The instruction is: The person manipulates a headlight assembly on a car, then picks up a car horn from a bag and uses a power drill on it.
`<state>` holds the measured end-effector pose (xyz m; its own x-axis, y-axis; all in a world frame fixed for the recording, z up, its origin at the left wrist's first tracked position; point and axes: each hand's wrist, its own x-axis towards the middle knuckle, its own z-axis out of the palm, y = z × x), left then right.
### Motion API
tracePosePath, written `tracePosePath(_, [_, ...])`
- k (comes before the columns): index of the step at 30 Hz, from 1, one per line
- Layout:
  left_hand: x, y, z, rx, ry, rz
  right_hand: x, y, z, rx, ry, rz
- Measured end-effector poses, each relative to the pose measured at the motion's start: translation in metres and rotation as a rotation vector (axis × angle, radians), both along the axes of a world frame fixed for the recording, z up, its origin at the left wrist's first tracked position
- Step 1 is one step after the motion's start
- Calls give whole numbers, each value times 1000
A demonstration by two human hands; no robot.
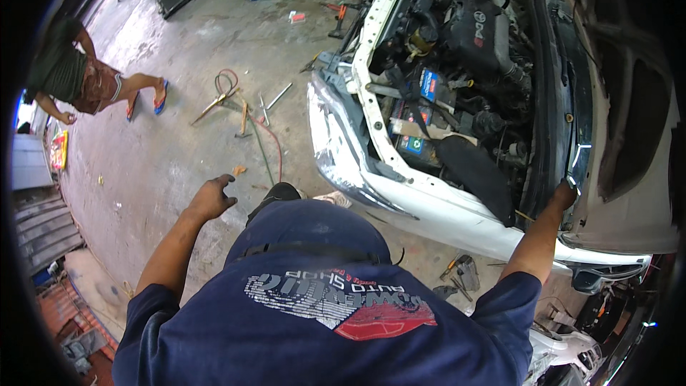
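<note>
Silvery tool [573,181] seemingly points forward from right hand [565,197].

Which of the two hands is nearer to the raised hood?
The right hand, beside the raised hood; the left hand is apart from the white car, open above the floor.

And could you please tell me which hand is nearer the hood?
Right: the right hand is beside the hood, contact unclear; the left hand is far from it, over the floor.
</note>
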<state>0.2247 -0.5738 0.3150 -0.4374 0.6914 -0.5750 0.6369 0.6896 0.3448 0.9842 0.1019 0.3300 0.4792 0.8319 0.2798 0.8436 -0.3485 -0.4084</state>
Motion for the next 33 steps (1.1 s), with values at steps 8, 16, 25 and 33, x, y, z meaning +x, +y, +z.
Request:
tracePosePath(8, [18,-41,-22,-6,-107,219,-108,-112,5,119,-322,540])
tracePosePath(16, [48,-82,-55,6,-176,83,-253,-279,15,-565,-416,718])
tracePosePath(25, [50,-102,-42,158,-49,262,-205,-214,-24,-337,-269,935])
tracePosePath(33, [119,-96,-50,224,-56,279,-204,-177,23,-484,-465,1003])
